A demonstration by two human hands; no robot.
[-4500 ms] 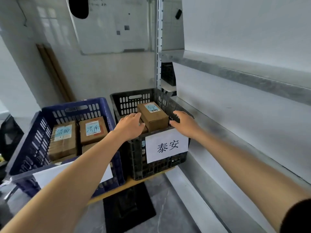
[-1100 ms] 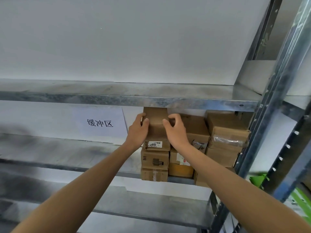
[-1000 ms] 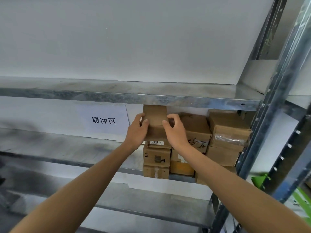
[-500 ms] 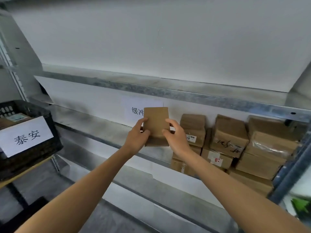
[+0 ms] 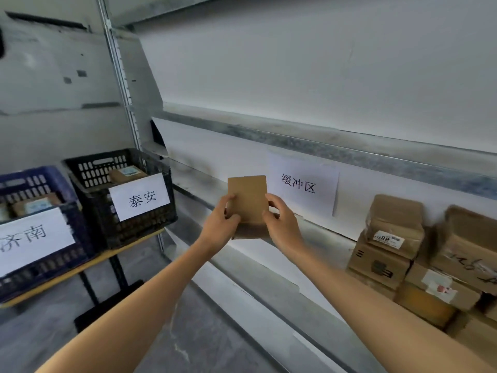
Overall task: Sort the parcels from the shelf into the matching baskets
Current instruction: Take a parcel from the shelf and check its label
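Left hand and right hand hold one small brown parcel between them, upright in the air in front of the shelf and clear of it. It hangs between the stacked parcels at the right and the baskets at the left.

The face turned towards the camera is plain cardboard with no label showing, so the step in hand looks to be reading where this one goes. Doing that well probably means turning the parcel over with both hands until its sticker faces up, then checking it against the basket signs before carrying it across. A firm hold on the two long edges should stop it slipping during the turn.

Each hand is curled round a side of the parcel. The left thumb lies on the near face, the right thumb on the right edge, and the fingers wrap behind, out of sight.

On the shelf's back wall just right of the parcel hangs a white paper sign. Far left, on a yellow-edged table, stand a black basket and a blue basket, each with a paper label and parcels already inside.
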